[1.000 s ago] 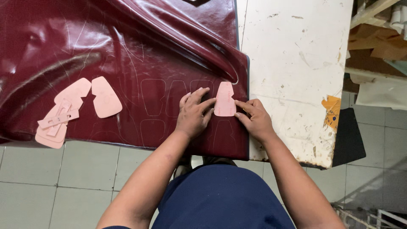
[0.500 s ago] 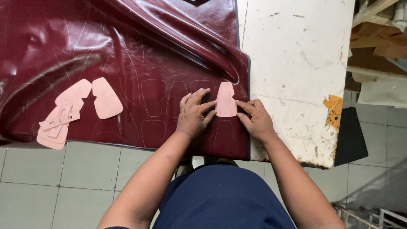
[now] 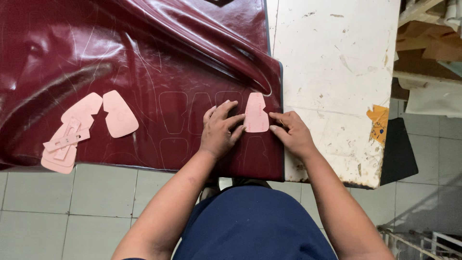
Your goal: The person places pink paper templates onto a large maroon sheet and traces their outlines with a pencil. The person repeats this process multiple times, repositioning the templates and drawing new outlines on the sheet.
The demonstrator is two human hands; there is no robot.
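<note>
maroon leather (image 3: 144, 58) overhangs table (image 3: 337, 72); both hands (image 3: 219, 130) (image 3: 291, 132) edge pink template (image 3: 256, 113).

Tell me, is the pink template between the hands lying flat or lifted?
Flat: the pink template lies on the maroon leather sheet, with left hand and right hand fingertips at its edges.

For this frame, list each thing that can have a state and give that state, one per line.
Left hand: flat on the sheet, fingertips at the template's left edge.
Right hand: fingertips at the template's right edge.
Pink template: lying flat on the sheet, between both hands.
Maroon leather sheet: spread on the table, wrinkled, with traced outlines.
Spare pink templates: loose pile, overlapping.
White table: scuffed, stained.
</note>
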